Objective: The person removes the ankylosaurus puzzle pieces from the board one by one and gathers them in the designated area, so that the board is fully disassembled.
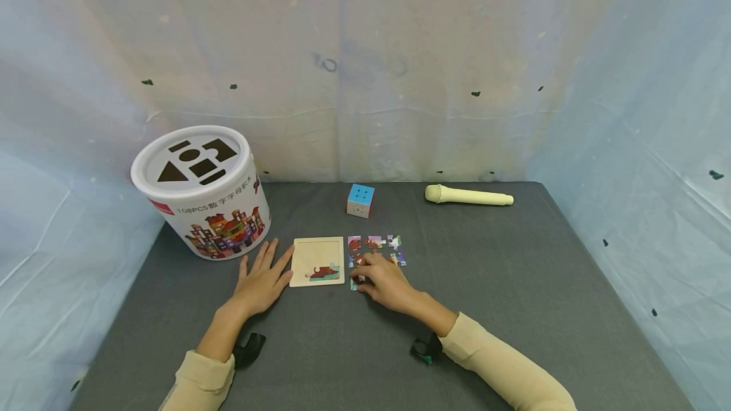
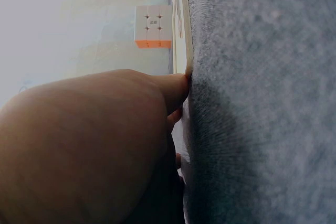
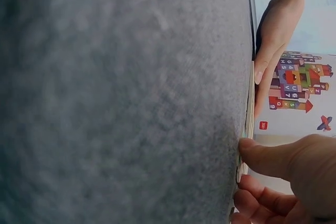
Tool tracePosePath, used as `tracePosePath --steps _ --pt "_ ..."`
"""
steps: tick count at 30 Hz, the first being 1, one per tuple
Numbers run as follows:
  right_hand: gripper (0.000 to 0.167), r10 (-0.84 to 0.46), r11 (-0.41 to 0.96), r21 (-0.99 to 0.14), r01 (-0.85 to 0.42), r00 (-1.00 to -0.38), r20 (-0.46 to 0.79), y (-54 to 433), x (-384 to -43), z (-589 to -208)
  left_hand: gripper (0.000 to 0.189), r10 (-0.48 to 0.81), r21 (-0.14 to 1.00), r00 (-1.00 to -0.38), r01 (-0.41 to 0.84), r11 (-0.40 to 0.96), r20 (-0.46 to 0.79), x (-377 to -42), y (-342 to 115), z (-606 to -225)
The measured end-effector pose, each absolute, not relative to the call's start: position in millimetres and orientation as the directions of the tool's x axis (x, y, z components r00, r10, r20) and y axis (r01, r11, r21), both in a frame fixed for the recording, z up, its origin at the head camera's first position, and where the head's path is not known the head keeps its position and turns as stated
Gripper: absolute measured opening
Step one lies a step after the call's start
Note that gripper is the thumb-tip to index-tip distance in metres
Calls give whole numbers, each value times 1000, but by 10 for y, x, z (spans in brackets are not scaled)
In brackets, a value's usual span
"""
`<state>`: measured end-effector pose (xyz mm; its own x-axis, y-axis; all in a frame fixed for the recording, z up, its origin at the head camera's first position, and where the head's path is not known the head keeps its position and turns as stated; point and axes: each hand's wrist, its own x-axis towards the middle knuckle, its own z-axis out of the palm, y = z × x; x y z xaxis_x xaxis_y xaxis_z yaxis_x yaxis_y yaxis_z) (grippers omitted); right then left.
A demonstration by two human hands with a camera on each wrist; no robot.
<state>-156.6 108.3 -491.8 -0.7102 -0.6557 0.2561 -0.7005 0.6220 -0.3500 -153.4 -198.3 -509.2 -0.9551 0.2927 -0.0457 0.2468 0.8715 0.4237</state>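
A square wooden puzzle tray point(image 1: 316, 252) lies flat on the table, with a few joined picture pieces point(image 1: 323, 273) in its lower right corner. My left hand point(image 1: 261, 284) rests beside it, fingers spread, thumb and index fingertip at its left edge. Just right of the tray, my right hand point(image 1: 388, 283) pinches a jigsaw piece point(image 1: 354, 285) between thumb and curled fingers, low at the table. Several loose jigsaw pieces point(image 1: 375, 241) lie in rows there, some partly hidden under this hand. In the right wrist view, the thumb point(image 3: 257, 156) is right at the tray's edge.
A large white block bucket point(image 1: 200, 195) with shape holes in its lid stands at the back left. Behind the tray sits a blue-topped puzzle cube point(image 1: 360, 200). A pale yellow toy microphone point(image 1: 469, 196) lies along the back right of the grey table point(image 1: 485, 259).
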Motion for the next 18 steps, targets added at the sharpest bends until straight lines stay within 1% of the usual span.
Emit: tracePosePath --steps 8,14,18 --pt "19 -652 629 -379 -679 -726 219 1081 -1585 -4903 59 301 428 -952 249 869 -58 -1549 -1988 -5125" --pt "28 -646 606 -436 -665 -732 218 1085 -1619 -4836 60 306 421 -949 250 872 -70 -1564 -2002 -5156" --pt "32 -638 613 -446 -652 -742 206 1048 -1649 -4762 60 303 422 -950 246 872 -73 -1567 -2003 -5158"
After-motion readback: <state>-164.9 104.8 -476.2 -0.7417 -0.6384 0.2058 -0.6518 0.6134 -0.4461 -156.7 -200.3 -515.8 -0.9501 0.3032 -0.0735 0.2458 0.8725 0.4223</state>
